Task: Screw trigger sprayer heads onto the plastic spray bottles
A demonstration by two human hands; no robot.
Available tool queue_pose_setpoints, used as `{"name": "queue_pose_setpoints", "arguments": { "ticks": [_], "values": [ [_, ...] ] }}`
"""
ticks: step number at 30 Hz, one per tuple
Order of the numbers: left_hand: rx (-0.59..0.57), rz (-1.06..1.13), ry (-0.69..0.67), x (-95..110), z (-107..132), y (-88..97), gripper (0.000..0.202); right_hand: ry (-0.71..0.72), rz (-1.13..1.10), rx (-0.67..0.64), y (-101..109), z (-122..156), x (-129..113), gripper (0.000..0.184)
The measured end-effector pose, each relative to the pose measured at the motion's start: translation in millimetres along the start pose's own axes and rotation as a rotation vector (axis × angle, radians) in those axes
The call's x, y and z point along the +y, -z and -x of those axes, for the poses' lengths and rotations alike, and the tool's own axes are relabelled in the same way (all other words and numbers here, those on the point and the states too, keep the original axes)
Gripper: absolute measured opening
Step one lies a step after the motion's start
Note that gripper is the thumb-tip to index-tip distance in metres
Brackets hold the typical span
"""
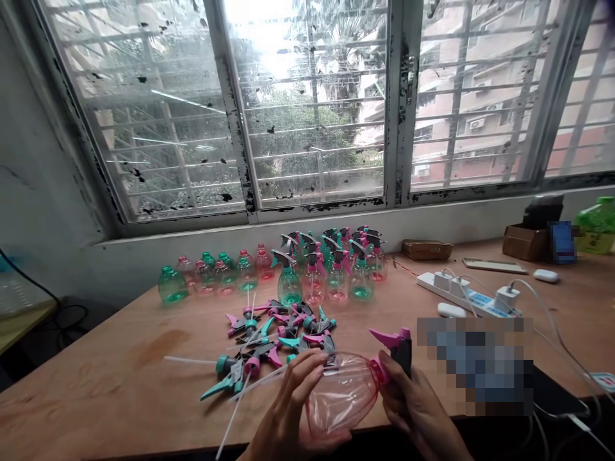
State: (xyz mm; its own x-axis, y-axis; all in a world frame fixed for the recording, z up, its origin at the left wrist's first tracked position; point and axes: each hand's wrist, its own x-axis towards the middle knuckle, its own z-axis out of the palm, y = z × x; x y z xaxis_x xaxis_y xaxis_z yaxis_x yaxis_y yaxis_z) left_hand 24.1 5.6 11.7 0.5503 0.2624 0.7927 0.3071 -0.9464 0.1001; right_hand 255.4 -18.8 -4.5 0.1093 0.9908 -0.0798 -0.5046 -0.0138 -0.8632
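Observation:
A clear pink spray bottle [343, 390] lies tilted on its side between my hands at the table's front edge. My left hand [293, 403] is wrapped round its wide base end. At the neck, my right hand [408, 397] grips the pink collar of a black and pink trigger sprayer head [398, 346], which sits on the bottle's mouth. Just beyond my left hand lies a heap of loose trigger sprayer heads [259, 352] in pink, teal and black, with thin white dip tubes sticking out.
Headless green and pink bottles [173, 285] stand at the back left. Bottles with sprayer heads [291, 285] stand beside them. A white power strip [471, 298] with cables, a brown cardboard box [523, 242] and a black phone-like slab [557, 390] are on the right.

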Motion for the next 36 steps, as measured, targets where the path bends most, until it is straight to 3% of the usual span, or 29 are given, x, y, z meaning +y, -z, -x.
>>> {"name": "queue_pose_setpoints", "arguments": {
  "ticks": [4,7,10,12,16,20,27,36],
  "values": [
    [-0.057,0.044,0.150,-2.8,-2.2,-8.0,0.103,0.163,0.094,0.047,4.7,-9.8,-15.5,0.062],
    [-0.212,0.024,0.386,-8.2,-11.0,-17.4,0.116,0.407,0.243,0.227,16.1,-21.2,-45.1,0.055],
    [-0.378,-0.090,0.463,-18.5,-30.6,-29.2,0.083,0.551,0.547,0.405,28.5,-39.9,-87.1,0.049],
    [-0.507,-0.197,0.481,-28.2,-47.2,-38.9,0.075,0.617,0.716,0.473,34.5,-60.3,-114.0,0.047],
    [-0.590,-0.287,0.495,-52.7,-72.2,-59.1,0.074,0.624,0.969,0.570,43.8,-117.3,-145.7,0.051],
    [-0.657,-0.304,0.520,-73.9,-75.5,-66.5,0.071,0.562,1.184,0.567,56.4,-168.8,-147.5,0.049],
    [-0.732,-0.322,0.575,-78.7,-59.5,-40.9,0.064,0.514,1.305,0.555,72.5,-217.3,-136.0,0.042],
    [-0.804,-0.309,0.646,-73.2,-39.5,6.4,0.064,0.443,1.357,0.560,63.8,-249.6,-134.2,0.046]
  ]
}}
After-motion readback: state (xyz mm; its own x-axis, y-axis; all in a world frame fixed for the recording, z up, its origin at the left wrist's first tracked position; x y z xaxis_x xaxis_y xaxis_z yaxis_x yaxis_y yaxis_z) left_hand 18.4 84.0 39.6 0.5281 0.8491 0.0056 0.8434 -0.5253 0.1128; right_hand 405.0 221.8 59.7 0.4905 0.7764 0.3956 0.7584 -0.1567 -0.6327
